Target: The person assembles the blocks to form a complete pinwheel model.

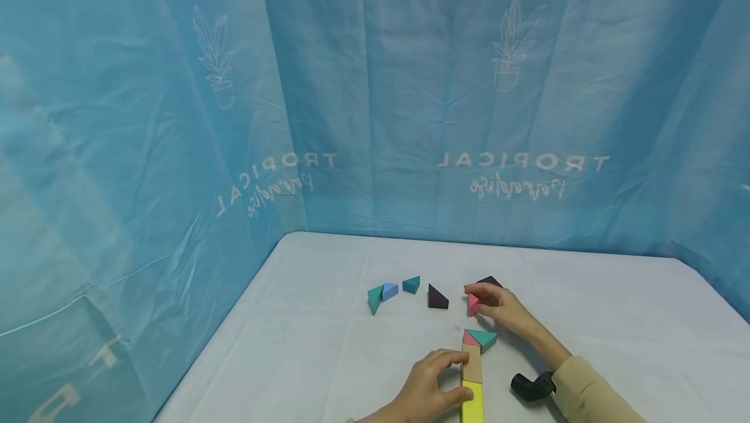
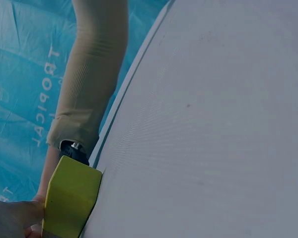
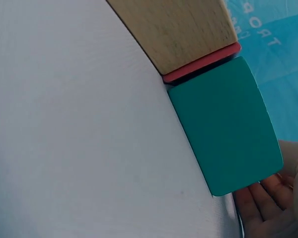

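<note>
A row of blocks runs away from me along the white table: a yellow block (image 1: 472,403), a plain wooden block (image 1: 472,363), a small pink triangle (image 1: 469,338) and a green triangle (image 1: 483,338). My left hand (image 1: 430,384) touches the row's left side, thumb at the yellow block and a finger at the wooden one. Beyond the row, my right hand (image 1: 500,308) pinches a pink triangular block (image 1: 472,305) between thumb and fingers. In the right wrist view, the green block (image 3: 226,129) stands large before my right hand (image 3: 273,208); the pinched block is hidden there.
Left of the right hand lie a black block (image 1: 437,297), a teal block (image 1: 411,284), a blue block (image 1: 389,291) and a green triangle (image 1: 375,298). Another black block (image 1: 489,280) lies just behind that hand. A blue printed curtain (image 1: 410,117) surrounds the white table (image 1: 328,345).
</note>
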`<move>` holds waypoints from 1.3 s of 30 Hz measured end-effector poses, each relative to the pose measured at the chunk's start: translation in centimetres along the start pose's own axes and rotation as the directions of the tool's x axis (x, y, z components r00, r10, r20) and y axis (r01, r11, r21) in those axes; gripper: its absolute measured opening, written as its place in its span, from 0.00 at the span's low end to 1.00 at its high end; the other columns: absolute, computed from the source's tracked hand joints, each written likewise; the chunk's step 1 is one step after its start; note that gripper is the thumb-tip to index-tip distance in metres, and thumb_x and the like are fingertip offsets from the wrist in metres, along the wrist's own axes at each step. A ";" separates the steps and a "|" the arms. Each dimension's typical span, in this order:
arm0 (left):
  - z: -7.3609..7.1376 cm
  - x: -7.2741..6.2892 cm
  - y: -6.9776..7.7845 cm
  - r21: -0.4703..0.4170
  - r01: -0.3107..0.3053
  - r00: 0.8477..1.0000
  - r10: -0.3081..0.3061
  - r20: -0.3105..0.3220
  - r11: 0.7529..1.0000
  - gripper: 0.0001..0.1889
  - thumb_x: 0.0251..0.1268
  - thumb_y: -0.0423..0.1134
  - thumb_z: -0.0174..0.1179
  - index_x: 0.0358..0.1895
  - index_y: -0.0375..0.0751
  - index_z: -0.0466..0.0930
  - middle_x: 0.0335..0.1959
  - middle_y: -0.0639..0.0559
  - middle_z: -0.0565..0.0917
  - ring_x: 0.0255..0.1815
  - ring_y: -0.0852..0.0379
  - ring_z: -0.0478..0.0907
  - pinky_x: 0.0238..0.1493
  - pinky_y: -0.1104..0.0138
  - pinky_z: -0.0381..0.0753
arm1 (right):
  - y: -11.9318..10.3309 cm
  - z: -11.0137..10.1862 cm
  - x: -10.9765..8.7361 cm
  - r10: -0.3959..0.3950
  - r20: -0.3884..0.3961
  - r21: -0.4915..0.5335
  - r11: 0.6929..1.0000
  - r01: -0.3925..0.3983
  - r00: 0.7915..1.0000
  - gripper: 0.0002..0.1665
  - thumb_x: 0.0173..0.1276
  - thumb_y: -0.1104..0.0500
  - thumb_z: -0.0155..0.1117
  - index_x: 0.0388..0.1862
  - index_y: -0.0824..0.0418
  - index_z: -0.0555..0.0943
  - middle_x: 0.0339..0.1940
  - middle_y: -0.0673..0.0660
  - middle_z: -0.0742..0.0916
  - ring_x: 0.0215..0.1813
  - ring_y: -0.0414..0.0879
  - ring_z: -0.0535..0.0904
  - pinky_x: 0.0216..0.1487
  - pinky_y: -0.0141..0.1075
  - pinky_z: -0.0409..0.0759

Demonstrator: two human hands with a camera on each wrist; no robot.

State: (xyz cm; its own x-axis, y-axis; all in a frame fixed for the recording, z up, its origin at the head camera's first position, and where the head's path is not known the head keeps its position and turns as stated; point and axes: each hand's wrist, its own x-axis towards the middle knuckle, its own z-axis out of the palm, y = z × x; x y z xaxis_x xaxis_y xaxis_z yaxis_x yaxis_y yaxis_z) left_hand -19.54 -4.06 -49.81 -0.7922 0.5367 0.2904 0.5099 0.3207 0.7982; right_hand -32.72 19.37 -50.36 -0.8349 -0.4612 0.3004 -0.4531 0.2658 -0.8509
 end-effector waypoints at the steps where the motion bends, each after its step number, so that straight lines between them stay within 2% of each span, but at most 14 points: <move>1: 0.0 0.0 0.0 0.002 -0.002 1.000 0.002 0.000 1.000 0.25 0.60 0.49 0.63 0.58 0.43 0.75 0.55 0.59 0.77 0.56 0.66 0.71 0.56 0.68 0.72 | 0.0 0.0 0.0 0.011 -0.006 -0.004 1.000 -0.011 1.000 0.22 0.66 0.67 0.61 0.58 0.71 0.73 0.56 0.68 0.79 0.54 0.53 0.77 0.51 0.26 0.74; 5: 0.0 0.0 0.0 0.003 0.003 1.000 -0.003 0.000 1.000 0.25 0.60 0.49 0.63 0.59 0.43 0.74 0.56 0.59 0.77 0.56 0.66 0.71 0.57 0.68 0.72 | 0.0 0.0 -0.2 0.033 -0.033 -0.023 0.999 -0.034 0.999 0.22 0.65 0.64 0.64 0.57 0.70 0.74 0.53 0.68 0.80 0.51 0.45 0.79 0.49 0.27 0.75; 9: 0.0 0.0 -0.1 0.005 -0.005 1.000 0.005 -0.001 1.000 0.25 0.61 0.49 0.63 0.59 0.43 0.74 0.56 0.59 0.77 0.56 0.65 0.71 0.57 0.68 0.72 | -0.4 0.1 -0.6 0.039 -0.047 0.001 0.999 -0.039 0.998 0.23 0.63 0.62 0.65 0.55 0.70 0.75 0.52 0.67 0.80 0.49 0.41 0.79 0.49 0.27 0.75; 13: 0.0 -0.1 -0.2 0.014 -0.031 0.999 0.032 -0.016 0.999 0.25 0.61 0.48 0.63 0.59 0.43 0.74 0.55 0.58 0.77 0.56 0.64 0.71 0.57 0.68 0.72 | -1.0 0.1 -1.0 0.015 -0.021 0.018 1.000 -0.014 1.000 0.24 0.63 0.62 0.66 0.55 0.71 0.74 0.53 0.68 0.80 0.50 0.43 0.78 0.50 0.28 0.75; 19: 0.1 -0.1 -0.2 0.023 -0.057 0.998 0.058 -0.035 0.998 0.25 0.61 0.49 0.62 0.59 0.43 0.74 0.55 0.57 0.78 0.56 0.64 0.71 0.57 0.68 0.72 | -1.2 0.0 -1.5 0.021 0.003 -0.038 0.999 -0.021 1.000 0.22 0.63 0.62 0.66 0.55 0.68 0.75 0.51 0.65 0.81 0.50 0.45 0.78 0.50 0.28 0.75; 24: 0.2 0.0 -0.3 0.020 -0.056 0.998 0.057 -0.037 0.998 0.25 0.61 0.49 0.63 0.59 0.42 0.74 0.55 0.57 0.78 0.56 0.64 0.71 0.57 0.68 0.72 | -1.1 -0.2 -1.7 0.015 0.036 -0.023 1.000 -0.015 0.999 0.21 0.66 0.61 0.63 0.56 0.69 0.74 0.51 0.66 0.80 0.52 0.50 0.78 0.51 0.28 0.75; 29: 0.2 0.0 -0.2 0.015 -0.048 0.998 0.048 -0.035 0.999 0.25 0.61 0.50 0.62 0.59 0.43 0.74 0.55 0.58 0.77 0.56 0.64 0.71 0.57 0.68 0.71 | -1.0 -0.3 -1.5 0.004 0.027 0.001 1.000 -0.004 1.000 0.20 0.70 0.60 0.58 0.57 0.71 0.74 0.53 0.67 0.80 0.54 0.52 0.77 0.52 0.26 0.73; 34: 0.2 0.0 -0.1 0.009 -0.035 0.999 0.036 -0.031 0.999 0.26 0.61 0.51 0.62 0.60 0.43 0.74 0.55 0.59 0.77 0.57 0.65 0.71 0.57 0.67 0.71 | -0.9 -0.1 -1.6 0.051 0.005 -0.004 0.999 -0.051 0.999 0.20 0.70 0.59 0.59 0.55 0.72 0.75 0.52 0.67 0.81 0.51 0.44 0.78 0.50 0.26 0.74; 39: 0.2 -0.1 -0.1 0.023 -0.044 0.998 0.045 -0.037 0.999 0.25 0.61 0.49 0.63 0.59 0.42 0.74 0.55 0.57 0.78 0.56 0.64 0.71 0.57 0.67 0.72 | -1.1 0.4 -2.1 0.111 -0.011 -0.018 0.994 -0.111 0.994 0.21 0.69 0.57 0.60 0.55 0.70 0.76 0.50 0.64 0.82 0.50 0.44 0.79 0.48 0.25 0.75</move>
State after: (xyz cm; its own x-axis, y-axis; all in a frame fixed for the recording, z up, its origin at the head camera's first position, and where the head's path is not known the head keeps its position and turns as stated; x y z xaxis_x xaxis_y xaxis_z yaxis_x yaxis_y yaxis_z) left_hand -19.50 -3.99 -50.05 -0.7803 0.5217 0.3450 0.5518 0.3144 0.7725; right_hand -30.31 19.75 -50.23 -0.8834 -0.4196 0.2086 -0.3628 0.3308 -0.8712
